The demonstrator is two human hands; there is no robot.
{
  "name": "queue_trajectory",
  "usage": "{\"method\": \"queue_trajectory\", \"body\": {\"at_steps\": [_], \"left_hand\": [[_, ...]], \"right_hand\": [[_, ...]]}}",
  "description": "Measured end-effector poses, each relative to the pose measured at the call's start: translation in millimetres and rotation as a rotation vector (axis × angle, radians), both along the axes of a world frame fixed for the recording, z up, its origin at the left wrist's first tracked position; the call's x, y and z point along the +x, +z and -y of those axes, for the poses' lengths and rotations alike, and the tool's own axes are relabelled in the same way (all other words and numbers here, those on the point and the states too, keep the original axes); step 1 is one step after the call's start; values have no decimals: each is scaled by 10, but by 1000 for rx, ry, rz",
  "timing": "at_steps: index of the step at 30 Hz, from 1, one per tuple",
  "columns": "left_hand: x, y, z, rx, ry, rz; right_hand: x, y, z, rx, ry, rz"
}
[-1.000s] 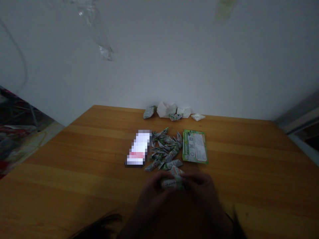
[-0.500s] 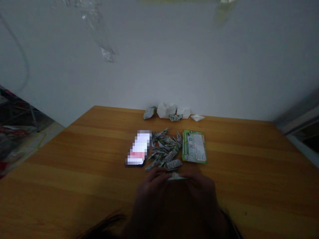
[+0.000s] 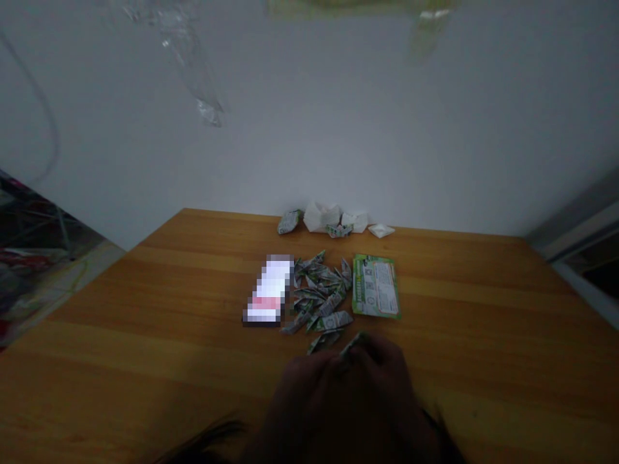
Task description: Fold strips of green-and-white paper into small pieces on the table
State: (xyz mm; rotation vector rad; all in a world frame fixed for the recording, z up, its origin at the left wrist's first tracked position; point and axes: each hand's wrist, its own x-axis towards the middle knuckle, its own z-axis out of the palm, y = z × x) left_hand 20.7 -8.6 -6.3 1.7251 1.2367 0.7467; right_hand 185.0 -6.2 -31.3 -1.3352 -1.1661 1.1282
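Between my two hands is a small folded paper piece [image 3: 352, 347], printed green and grey, standing at a slant. My left hand [image 3: 304, 380] pinches its lower left end, and my right hand [image 3: 387, 367] closes on its upper right part. Both hands are dark and in shadow, so the exact finger positions are hard to make out. Just beyond them lies a loose pile of similar folded paper pieces [image 3: 322, 290]. One folded piece [image 3: 325, 340] rests close to my left fingertips.
Left of the pile lies a phone [image 3: 271, 290] with a lit, blurred screen. To its right is a flat stack of green printed sheets [image 3: 377, 287]. Crumpled white paper [image 3: 322, 217], folded printed pieces [image 3: 290, 222] and a small white folded paper [image 3: 382, 230] line the wall side of the wooden table [image 3: 145, 290].
The held paper piece has turned from lying level to slanting up to the right. My left hand has shifted slightly right and down, uncovering a folded piece at the near end of the pile.
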Motion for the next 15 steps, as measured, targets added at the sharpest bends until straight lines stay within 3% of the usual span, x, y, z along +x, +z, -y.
{"method": "queue_trajectory", "body": {"at_steps": [3, 9, 15], "left_hand": [[38, 40, -21, -122, -19, 114], [29, 46, -37, -212, -75, 197], [38, 9, -20, -167, -71, 227]], "right_hand": [[29, -7, -22, -5, 16, -3], [91, -84, -39, -19, 50, -2], [66, -66, -21, 32, 152, 54]]}}
